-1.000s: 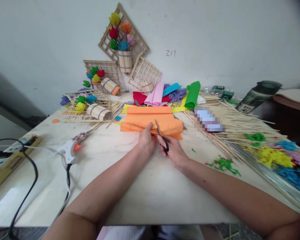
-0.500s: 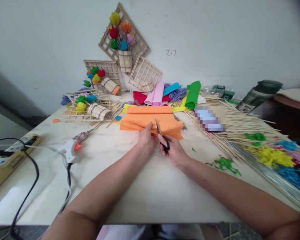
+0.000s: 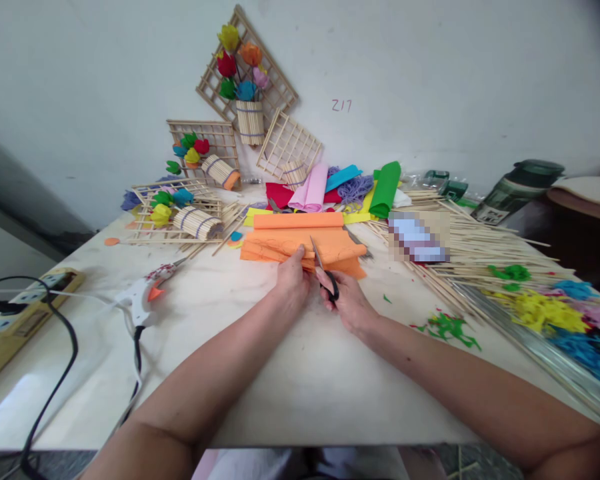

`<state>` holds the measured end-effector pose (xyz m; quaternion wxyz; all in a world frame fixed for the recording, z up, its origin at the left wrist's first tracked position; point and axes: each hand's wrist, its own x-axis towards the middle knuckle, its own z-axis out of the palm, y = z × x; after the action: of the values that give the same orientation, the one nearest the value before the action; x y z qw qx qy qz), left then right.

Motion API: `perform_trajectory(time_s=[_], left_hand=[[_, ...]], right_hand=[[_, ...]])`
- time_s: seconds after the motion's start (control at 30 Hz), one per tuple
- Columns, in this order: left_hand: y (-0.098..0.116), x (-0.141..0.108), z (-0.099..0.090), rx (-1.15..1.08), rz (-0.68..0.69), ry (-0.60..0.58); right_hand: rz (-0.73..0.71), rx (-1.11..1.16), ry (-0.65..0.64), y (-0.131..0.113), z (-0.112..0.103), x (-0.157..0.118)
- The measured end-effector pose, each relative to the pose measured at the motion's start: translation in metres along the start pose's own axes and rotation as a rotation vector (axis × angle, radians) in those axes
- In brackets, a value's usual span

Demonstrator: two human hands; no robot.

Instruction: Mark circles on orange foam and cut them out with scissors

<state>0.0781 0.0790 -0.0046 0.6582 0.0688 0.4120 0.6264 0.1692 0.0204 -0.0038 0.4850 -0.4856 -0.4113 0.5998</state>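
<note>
Folded orange paper (image 3: 265, 244) with curved lines drawn on it lies mid-table. My left hand (image 3: 293, 275) pinches its front edge, thumb on top. Black-handled scissors (image 3: 331, 288) are gripped in my right hand (image 3: 347, 300), just to the right of my left hand. Their blades point away from me over the orange paper, beside my left thumb. A rolled orange strip (image 3: 298, 221) lies directly behind the paper. The right hand's fingers are wrapped round the scissor handles.
A glue gun (image 3: 143, 299) and power strip (image 3: 27, 320) with cables are at left. Wooden lattices with paper flowers (image 3: 161, 215) stand behind. Thin sticks (image 3: 485, 243), a pixelated flat object (image 3: 420, 238), green scraps (image 3: 450, 328) and a dark bottle (image 3: 520, 190) are at right.
</note>
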Motion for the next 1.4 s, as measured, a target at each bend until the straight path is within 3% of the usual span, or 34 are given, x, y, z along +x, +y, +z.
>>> perform_trajectory(time_s=[0.3,0.5,0.73,1.03,1.13,1.23,1.4], left_hand=[[0.001,-0.006,0.005,0.064,0.078,0.066],[0.002,0.005,0.003,0.028,0.190,0.035],[0.023,0.019,0.002,-0.076,0.236,0.062],[0.038,0.024,-0.001,0.008,0.134,0.016],[0.038,0.024,0.000,0.019,0.145,0.023],[0.037,0.025,0.001,0.022,0.107,0.045],[0.036,0.026,0.000,0.026,0.117,0.039]], right_hand=[[0.018,-0.006,0.005,-0.003,0.002,-0.002],[0.090,0.027,-0.035,-0.007,0.002,-0.003],[0.168,-0.151,-0.149,-0.026,-0.001,-0.011],[0.012,-0.467,-0.319,-0.059,-0.020,-0.007],[-0.165,-0.593,-0.233,-0.067,-0.030,-0.003],[-0.355,-0.775,-0.055,-0.080,-0.038,0.003],[-0.506,-1.258,0.163,-0.098,-0.048,0.030]])
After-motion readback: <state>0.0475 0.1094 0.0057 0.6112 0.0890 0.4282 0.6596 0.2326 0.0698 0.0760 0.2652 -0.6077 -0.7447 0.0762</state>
